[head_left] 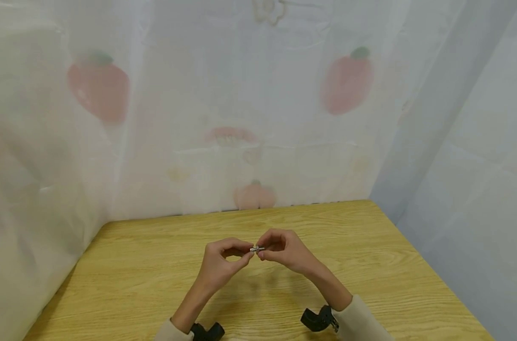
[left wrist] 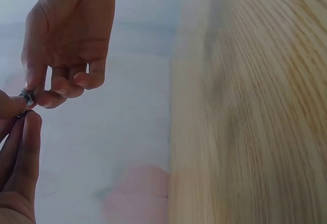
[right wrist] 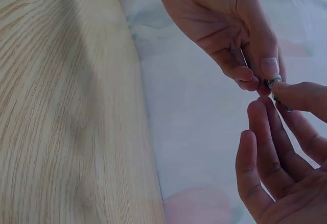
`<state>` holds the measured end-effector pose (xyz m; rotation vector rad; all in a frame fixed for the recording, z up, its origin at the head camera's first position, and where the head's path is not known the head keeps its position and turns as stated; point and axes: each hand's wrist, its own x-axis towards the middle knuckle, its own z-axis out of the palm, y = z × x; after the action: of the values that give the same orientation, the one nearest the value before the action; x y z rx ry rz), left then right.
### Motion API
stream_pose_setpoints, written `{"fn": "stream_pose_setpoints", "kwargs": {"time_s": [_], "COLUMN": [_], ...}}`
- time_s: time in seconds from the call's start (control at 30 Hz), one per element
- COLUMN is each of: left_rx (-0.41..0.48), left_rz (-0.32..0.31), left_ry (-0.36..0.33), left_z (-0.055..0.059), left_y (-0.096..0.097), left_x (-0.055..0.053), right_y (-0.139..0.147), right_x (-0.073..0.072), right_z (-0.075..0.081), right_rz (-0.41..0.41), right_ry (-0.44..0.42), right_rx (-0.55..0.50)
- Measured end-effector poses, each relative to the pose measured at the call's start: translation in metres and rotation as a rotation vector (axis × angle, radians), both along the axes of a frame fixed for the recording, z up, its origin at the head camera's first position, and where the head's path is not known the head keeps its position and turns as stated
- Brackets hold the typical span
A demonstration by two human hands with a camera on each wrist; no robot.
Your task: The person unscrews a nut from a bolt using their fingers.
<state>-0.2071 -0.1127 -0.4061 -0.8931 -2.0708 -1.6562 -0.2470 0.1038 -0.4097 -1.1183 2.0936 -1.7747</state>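
A small silver metal bolt (head_left: pixel 256 249) with a wider nut-like ring around its middle is held level above the table between both hands. The left hand (head_left: pixel 219 263) pinches its thicker left end between thumb and fingertips. From the other side, the right hand (head_left: pixel 289 251) has thumb and index finger pinched at the ring and the thin right end. In the left wrist view the ringed part of the bolt (left wrist: pixel 27 97) shows between the fingertips of both hands. Fingertips partly cover the bolt (right wrist: pixel 275 82) in the right wrist view, where the right hand's other fingers are extended.
The wood-grain table (head_left: pixel 147 284) spreads under the hands. Pale sheeting with strawberry prints (head_left: pixel 224 94) rises behind it, and more sheeting hangs at both sides. Black wrist mounts (head_left: pixel 320 318) stick out from the light sleeves, low over the table.
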Motion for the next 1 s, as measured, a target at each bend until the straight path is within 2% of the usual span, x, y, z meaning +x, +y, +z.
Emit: {"fn": "stream_pose_setpoints", "kwargs": {"time_s": [0.1, 0.3, 0.4, 0.57, 0.8, 1.0], "left_rx": [0.017, 0.049, 0.062, 0.073, 0.106, 0.108], "left_rz": [0.001, -0.016, -0.017, -0.015, 0.001, -0.015], "left_ry": [-0.041, -0.064, -0.069, -0.092, -0.175, -0.16], "left_z": [-0.008, -0.022, -0.022, -0.021, -0.018, -0.019], "left_y": [-0.001, -0.003, -0.003, -0.003, -0.002, -0.004], "left_x": [-0.004, -0.012, -0.013, -0.012, -0.011, -0.011], "right_y": [0.0, 0.001, 0.001, 0.0, -0.002, -0.001], "right_x": [0.0, 0.001, 0.001, 0.001, 0.0, 0.0], "right_z": [0.0, 0.004, 0.005, 0.004, -0.001, -0.001], "right_rz": [-0.009, -0.037, -0.031, -0.022, 0.013, -0.026], "right_ry": [0.004, -0.043, -0.052, -0.05, -0.039, -0.056], "right_rx": [0.003, 0.102, 0.113, 0.065, -0.033, -0.038]}}
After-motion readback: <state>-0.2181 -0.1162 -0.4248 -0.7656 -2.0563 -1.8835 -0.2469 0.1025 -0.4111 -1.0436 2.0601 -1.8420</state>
